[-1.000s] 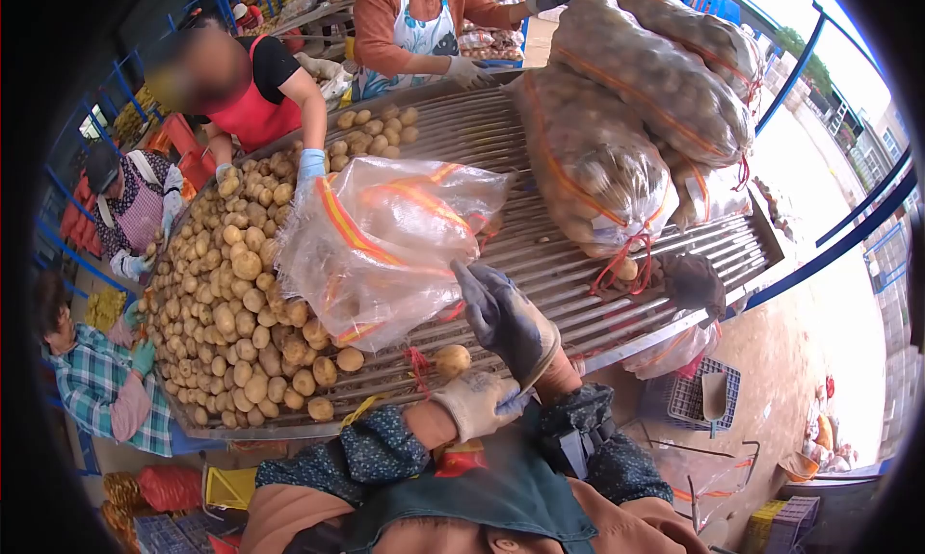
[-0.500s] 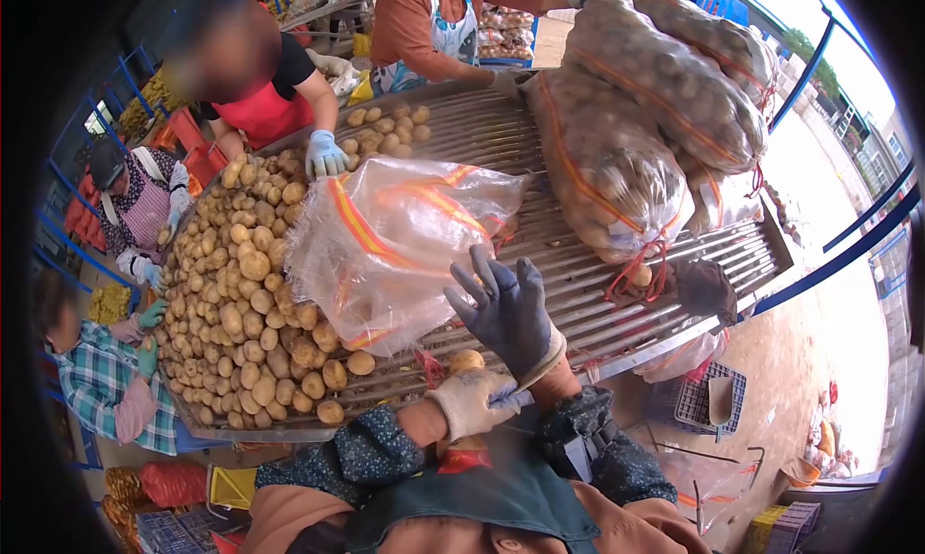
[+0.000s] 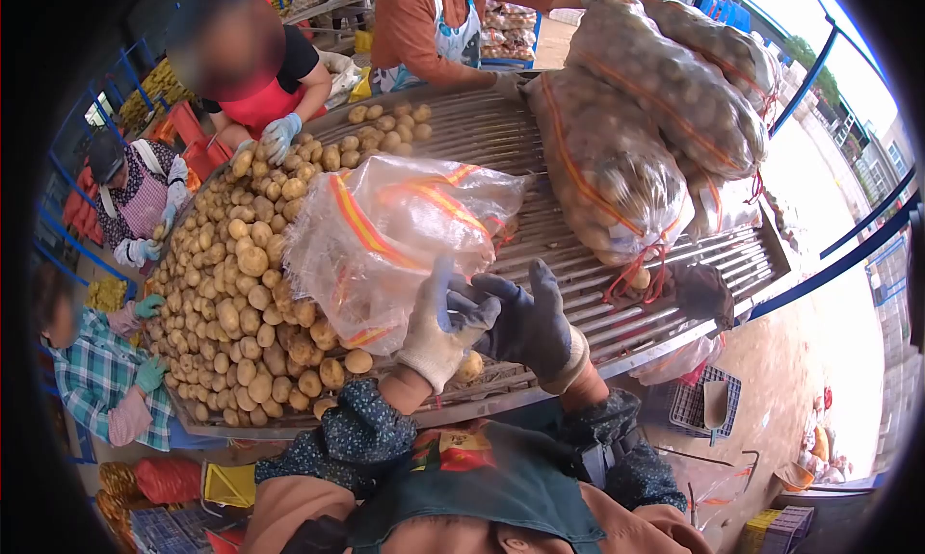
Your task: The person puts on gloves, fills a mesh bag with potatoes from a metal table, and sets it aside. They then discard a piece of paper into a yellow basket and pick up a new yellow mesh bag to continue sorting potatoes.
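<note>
My left hand (image 3: 436, 330), in a pale work glove, is raised over the near edge of the metal roller table (image 3: 588, 289). Its fingers close on the fingertips of the dark grey glove on my right hand (image 3: 536, 325). The right hand's fingers are spread and hold nothing. Just beyond both hands lies an emptied clear sack (image 3: 395, 234) with orange stripes. A single potato (image 3: 470, 366) sits on the rollers under my hands. The heap of loose potatoes (image 3: 246, 284) covers the table's left half.
Two full potato sacks (image 3: 617, 164) (image 3: 674, 72) lie stacked at the table's right end. Several other people work along the left and far sides; one blue-gloved hand (image 3: 279, 130) touches the heap. A grey crate (image 3: 701, 400) stands on the floor at right.
My left hand rose from my right wrist to the right glove's fingertips. My right hand dropped and turned toward it. The blue-gloved hand across the table drew back along the heap.
</note>
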A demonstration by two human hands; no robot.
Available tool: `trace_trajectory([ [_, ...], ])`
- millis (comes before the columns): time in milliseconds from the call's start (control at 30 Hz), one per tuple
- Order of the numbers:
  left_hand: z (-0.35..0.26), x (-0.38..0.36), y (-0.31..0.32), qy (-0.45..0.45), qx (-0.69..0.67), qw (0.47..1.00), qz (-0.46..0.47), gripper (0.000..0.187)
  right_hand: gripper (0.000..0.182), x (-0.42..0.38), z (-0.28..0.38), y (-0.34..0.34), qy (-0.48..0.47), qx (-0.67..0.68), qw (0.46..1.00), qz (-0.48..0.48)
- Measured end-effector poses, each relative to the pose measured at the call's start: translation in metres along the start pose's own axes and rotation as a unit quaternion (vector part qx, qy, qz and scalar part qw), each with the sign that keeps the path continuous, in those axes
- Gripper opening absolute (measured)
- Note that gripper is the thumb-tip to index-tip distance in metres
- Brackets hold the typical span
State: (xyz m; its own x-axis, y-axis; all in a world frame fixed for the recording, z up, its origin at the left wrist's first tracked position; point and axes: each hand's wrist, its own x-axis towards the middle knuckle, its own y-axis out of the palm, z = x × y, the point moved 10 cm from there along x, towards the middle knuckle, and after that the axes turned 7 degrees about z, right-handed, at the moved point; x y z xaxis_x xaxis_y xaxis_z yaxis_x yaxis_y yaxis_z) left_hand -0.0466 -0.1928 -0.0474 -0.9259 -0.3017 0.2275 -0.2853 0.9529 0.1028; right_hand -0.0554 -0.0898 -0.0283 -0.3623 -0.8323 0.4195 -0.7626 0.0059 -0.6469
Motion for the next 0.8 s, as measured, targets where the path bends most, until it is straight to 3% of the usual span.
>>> trace_trajectory([
  [33, 0.004, 0.005, -0.003, 0.0, -0.001, 1.0, -0.001, 0.028, 0.074, -0.001, 0.016, -0.005, -0.037, -0.333, 0.942, -0.037],
  [67, 0.024, 0.009, 0.001, -0.084, -0.056, 0.994, 0.04, 0.025, 0.073, -0.003, 0.029, 0.0, -0.069, -0.626, 0.773, -0.068],
  [100, 0.043, 0.007, 0.007, -0.169, -0.112, 0.976, 0.082, 0.024, 0.072, -0.005, 0.033, 0.013, -0.094, -0.847, 0.515, -0.092],
  [133, 0.049, 0.004, 0.009, -0.173, -0.11, 0.974, 0.096, 0.022, 0.072, -0.007, 0.026, 0.027, -0.108, -0.969, 0.197, -0.107],
  [167, 0.053, 0.0, 0.01, -0.174, -0.111, 0.974, 0.097, 0.022, 0.072, -0.012, 0.028, 0.036, -0.109, -0.968, 0.197, -0.107],
  [233, 0.058, -0.01, 0.01, -0.211, -0.104, 0.969, 0.077, 0.023, 0.084, -0.024, 0.039, 0.053, -0.148, -0.935, 0.302, -0.115],
  [267, 0.062, -0.01, 0.01, -0.212, -0.104, 0.968, 0.078, 0.023, 0.084, -0.029, 0.042, 0.058, -0.149, -0.934, 0.303, -0.114],
  [333, 0.062, -0.006, 0.003, -0.182, -0.081, 0.978, 0.055, 0.024, 0.084, -0.029, 0.026, 0.063, -0.199, -0.963, 0.168, -0.066],
  [467, 0.059, -0.005, 0.007, -0.21, -0.091, 0.969, 0.097, 0.038, 0.078, -0.01, 0.004, 0.025, -0.092, -0.972, 0.213, -0.027],
  [500, 0.021, 0.006, -0.007, -0.027, 0.132, 0.99, 0.04, 0.046, 0.072, -0.012, 0.002, 0.042, -0.142, -0.977, 0.16, -0.008],
  [533, -0.022, 0.0, -0.002, 0.16, 0.343, 0.925, -0.018, 0.054, 0.066, -0.016, -0.002, 0.06, -0.192, -0.976, 0.105, 0.013],
  [567, -0.025, -0.004, -0.001, 0.161, 0.341, 0.926, -0.013, 0.054, 0.06, -0.023, -0.008, 0.077, -0.244, -0.968, 0.049, 0.035],
  [633, -0.077, -0.02, 0.027, 0.247, 0.358, 0.897, 0.075, 0.068, 0.049, -0.038, -0.023, 0.098, -0.345, -0.933, -0.061, 0.079],
  [667, -0.052, -0.025, 0.038, 0.163, 0.31, 0.923, 0.156, 0.07, 0.041, -0.042, -0.024, 0.104, -0.4, -0.907, -0.127, 0.043],
  [700, -0.056, -0.03, 0.045, 0.164, 0.311, 0.923, 0.157, 0.07, 0.043, -0.047, -0.026, 0.114, -0.433, -0.852, -0.294, 0.002],
  [767, -0.073, -0.043, 0.079, 0.204, 0.3, 0.902, 0.233, 0.068, 0.037, -0.043, -0.035, 0.105, -0.448, -0.773, -0.447, -0.034],
  [800, -0.075, -0.044, 0.082, 0.206, 0.339, 0.894, 0.207, 0.058, 0.037, -0.043, -0.035, 0.105, -0.448, -0.775, -0.445, -0.033],
])
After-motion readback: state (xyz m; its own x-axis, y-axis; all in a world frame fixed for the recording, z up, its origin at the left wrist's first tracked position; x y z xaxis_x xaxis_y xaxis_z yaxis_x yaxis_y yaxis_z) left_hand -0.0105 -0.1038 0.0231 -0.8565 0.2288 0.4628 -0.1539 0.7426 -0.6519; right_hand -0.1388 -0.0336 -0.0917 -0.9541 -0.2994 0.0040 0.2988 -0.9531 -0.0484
